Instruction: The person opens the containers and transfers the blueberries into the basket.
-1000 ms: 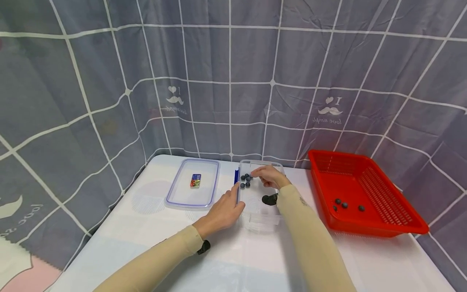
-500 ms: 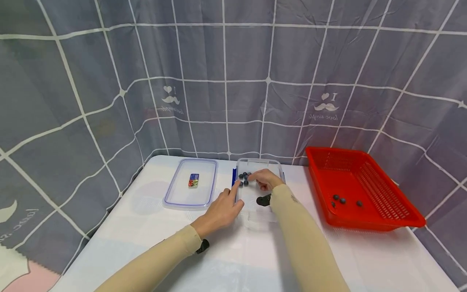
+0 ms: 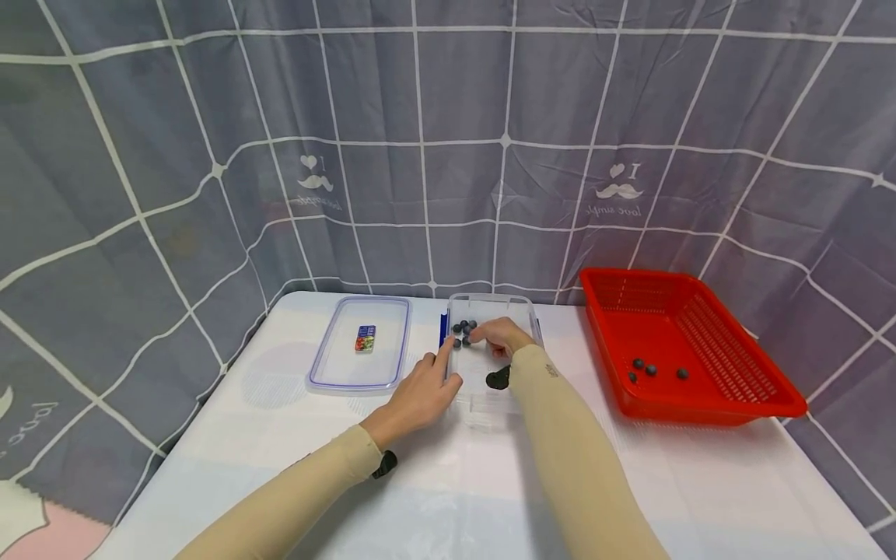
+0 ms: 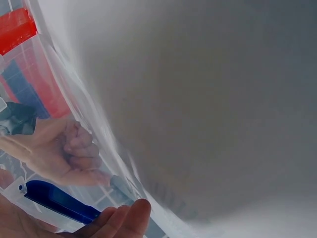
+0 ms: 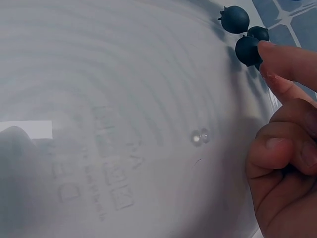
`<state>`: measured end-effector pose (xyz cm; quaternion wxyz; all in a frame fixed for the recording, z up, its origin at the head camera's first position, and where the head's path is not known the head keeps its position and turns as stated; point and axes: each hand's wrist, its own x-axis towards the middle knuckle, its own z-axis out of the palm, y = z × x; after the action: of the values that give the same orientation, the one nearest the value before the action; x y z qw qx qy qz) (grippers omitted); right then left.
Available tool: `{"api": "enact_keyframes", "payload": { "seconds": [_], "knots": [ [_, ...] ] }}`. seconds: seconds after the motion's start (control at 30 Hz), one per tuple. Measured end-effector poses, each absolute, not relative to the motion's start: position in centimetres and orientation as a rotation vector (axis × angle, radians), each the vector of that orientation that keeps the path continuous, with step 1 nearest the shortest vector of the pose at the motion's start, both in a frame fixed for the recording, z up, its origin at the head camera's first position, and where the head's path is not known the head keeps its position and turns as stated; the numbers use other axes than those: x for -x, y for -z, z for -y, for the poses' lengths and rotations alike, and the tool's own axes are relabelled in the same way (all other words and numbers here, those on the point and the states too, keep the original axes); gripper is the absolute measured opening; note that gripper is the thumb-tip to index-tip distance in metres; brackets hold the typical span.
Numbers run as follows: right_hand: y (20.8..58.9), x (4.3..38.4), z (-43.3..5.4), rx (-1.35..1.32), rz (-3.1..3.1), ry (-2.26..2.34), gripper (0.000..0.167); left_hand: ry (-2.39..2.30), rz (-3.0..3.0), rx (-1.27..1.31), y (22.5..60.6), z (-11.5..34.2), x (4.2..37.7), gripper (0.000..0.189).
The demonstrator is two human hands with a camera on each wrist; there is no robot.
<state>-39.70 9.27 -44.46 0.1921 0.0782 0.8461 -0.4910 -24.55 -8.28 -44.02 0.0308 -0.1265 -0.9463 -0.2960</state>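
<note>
A clear plastic food container (image 3: 537, 325) stands open at the far middle of the table, with several blueberries (image 3: 457, 329) grouped by its left wall. My right hand (image 3: 505, 336) reaches inside. In the right wrist view its thumb and index finger pinch at a blueberry (image 5: 246, 49) beside the others, while the remaining fingers curl into the palm. My left hand (image 3: 420, 393) rests against the container's left side, index finger extended to the rim. The left wrist view shows these fingers beside a blue side latch (image 4: 57, 201), with the right hand visible through the clear wall.
Left of the container lies its clear lid (image 3: 329, 362) with a blue seal and a colourful label (image 3: 365, 339). A red perforated basket (image 3: 728, 414) sits on the right, holding several blueberries (image 3: 651, 370). A grey checked curtain (image 3: 462, 187) hangs behind the table.
The head view has shifted, so everything sits further left and higher. My right fingertips have moved slightly toward the near side of the blueberry group. My left hand stays at the container's side.
</note>
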Motion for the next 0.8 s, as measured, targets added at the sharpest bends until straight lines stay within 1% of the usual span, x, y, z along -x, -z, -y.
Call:
{"api": "enact_keyframes", "payload": {
  "seconds": [0.1, 0.17, 0.53, 0.8],
  "knots": [
    [44.57, 39.61, -9.23, -0.201, -2.363, 1.399, 0.028, 0.907, 2.916, 0.389, 44.00, 8.23, 24.52, 0.071],
    [44.62, 39.46, -9.23, -0.184, -2.362, 1.406, 0.030, 0.901, 2.919, 0.385, 44.00, 8.23, 24.49, 0.072],
    [45.26, 39.98, -8.92, -0.184, -2.390, 1.410, 0.030, 0.896, 2.916, 0.386, 43.87, 8.26, 24.38, 0.071],
    [45.33, 39.55, -8.95, -0.164, -2.422, 1.378, 0.030, 0.909, 2.918, 0.378, 44.01, 8.22, 24.20, 0.071]
  ]
}}
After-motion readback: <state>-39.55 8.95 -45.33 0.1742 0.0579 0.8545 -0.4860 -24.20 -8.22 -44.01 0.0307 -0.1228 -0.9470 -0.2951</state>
